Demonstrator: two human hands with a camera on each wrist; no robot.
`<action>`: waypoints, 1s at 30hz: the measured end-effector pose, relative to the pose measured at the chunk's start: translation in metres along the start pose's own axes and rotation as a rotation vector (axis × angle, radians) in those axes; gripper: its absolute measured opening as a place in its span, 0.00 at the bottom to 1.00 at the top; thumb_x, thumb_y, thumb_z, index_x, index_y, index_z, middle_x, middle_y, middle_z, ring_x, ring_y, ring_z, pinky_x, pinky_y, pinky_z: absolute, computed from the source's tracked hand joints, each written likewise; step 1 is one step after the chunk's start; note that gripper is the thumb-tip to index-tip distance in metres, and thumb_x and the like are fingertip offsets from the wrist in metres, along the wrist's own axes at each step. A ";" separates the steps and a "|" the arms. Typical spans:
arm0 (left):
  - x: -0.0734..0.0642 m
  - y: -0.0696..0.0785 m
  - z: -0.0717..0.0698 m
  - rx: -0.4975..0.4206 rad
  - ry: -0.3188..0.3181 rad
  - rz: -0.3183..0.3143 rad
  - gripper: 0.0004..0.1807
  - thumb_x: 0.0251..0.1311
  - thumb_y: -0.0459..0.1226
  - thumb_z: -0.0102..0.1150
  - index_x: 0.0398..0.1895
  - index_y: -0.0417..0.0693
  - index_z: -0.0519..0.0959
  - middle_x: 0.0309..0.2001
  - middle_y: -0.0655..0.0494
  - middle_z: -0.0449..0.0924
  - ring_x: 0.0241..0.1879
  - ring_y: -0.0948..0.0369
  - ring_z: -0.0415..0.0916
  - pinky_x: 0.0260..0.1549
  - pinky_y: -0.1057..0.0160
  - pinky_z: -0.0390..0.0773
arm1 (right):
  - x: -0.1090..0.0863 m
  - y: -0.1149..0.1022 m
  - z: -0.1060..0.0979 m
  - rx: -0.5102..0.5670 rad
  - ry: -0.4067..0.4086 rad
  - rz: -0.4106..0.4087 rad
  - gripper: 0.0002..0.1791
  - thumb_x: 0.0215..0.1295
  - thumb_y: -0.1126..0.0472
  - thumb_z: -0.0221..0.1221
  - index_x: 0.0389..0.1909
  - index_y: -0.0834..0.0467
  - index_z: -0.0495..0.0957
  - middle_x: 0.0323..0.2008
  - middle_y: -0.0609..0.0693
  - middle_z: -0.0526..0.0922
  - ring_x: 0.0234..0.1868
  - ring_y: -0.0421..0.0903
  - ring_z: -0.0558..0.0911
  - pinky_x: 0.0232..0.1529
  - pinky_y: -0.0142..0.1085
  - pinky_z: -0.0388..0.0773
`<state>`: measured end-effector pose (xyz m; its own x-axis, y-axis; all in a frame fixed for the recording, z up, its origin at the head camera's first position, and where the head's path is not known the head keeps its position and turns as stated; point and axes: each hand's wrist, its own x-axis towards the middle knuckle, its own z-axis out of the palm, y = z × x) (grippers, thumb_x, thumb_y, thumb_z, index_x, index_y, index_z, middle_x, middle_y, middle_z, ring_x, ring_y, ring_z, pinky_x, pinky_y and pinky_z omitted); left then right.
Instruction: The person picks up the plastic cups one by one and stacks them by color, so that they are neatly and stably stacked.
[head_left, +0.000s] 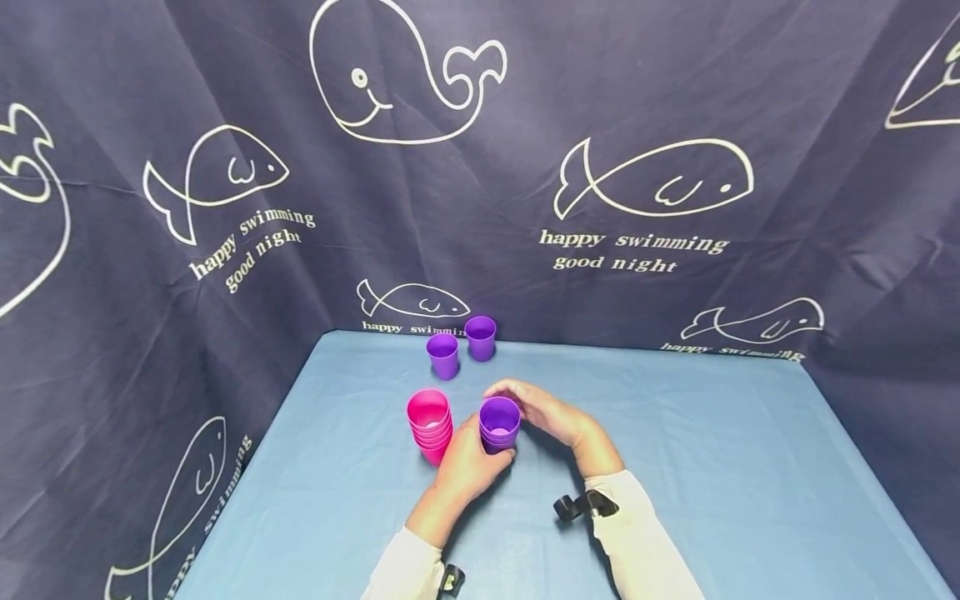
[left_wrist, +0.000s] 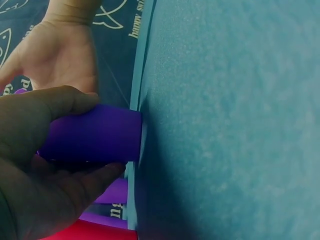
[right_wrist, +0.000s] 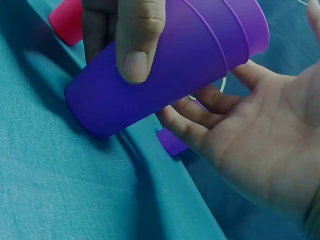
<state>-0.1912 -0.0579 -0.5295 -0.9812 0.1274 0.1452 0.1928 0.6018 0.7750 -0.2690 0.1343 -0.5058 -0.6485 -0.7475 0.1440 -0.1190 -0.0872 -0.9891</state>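
A stack of purple cups (head_left: 498, 427), nested one in another with mouths up, stands near the middle of the blue table. My left hand (head_left: 467, 463) grips this stack low on its near left side, thumb at the front and fingers round the other side. In the right wrist view the left thumb (right_wrist: 137, 60) presses on the lowest purple cup (right_wrist: 105, 95). My right hand (head_left: 551, 412) reaches round the stack's far right side, palm toward it and fingers relaxed, fingertips right at the cups. Left of the left hand stands a stack of pink cups (head_left: 429, 412).
Two single purple cups, one nearer (head_left: 444, 358) and one farther (head_left: 481, 340), stand upright toward the back edge of the blue table (head_left: 720, 467). Dark cloth (head_left: 525, 183) printed with fish and whales hangs behind and along the sides.
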 end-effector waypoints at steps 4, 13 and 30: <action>0.002 0.002 0.000 -0.014 0.000 0.003 0.33 0.50 0.38 0.78 0.62 0.42 0.79 0.51 0.47 0.89 0.54 0.52 0.86 0.60 0.48 0.83 | 0.003 -0.002 0.001 0.012 0.125 0.013 0.42 0.85 0.40 0.33 0.70 0.78 0.62 0.65 0.76 0.70 0.63 0.42 0.77 0.64 0.28 0.75; 0.003 0.004 -0.002 0.015 -0.002 0.019 0.33 0.49 0.37 0.79 0.61 0.43 0.80 0.50 0.48 0.89 0.53 0.52 0.87 0.59 0.50 0.84 | 0.015 0.000 0.002 -0.018 0.403 0.040 0.32 0.85 0.51 0.39 0.65 0.78 0.67 0.60 0.81 0.72 0.59 0.61 0.80 0.67 0.53 0.79; -0.009 0.006 -0.001 0.005 -0.040 -0.008 0.30 0.53 0.38 0.78 0.58 0.39 0.77 0.49 0.44 0.88 0.53 0.49 0.86 0.58 0.46 0.83 | 0.024 0.013 0.001 -0.086 0.636 0.116 0.23 0.77 0.63 0.57 0.64 0.74 0.71 0.59 0.74 0.80 0.50 0.37 0.84 0.67 0.54 0.80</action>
<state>-0.1814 -0.0555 -0.5255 -0.9815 0.1538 0.1143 0.1852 0.6071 0.7728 -0.2853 0.1146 -0.5152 -0.9760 -0.2110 0.0535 -0.0640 0.0435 -0.9970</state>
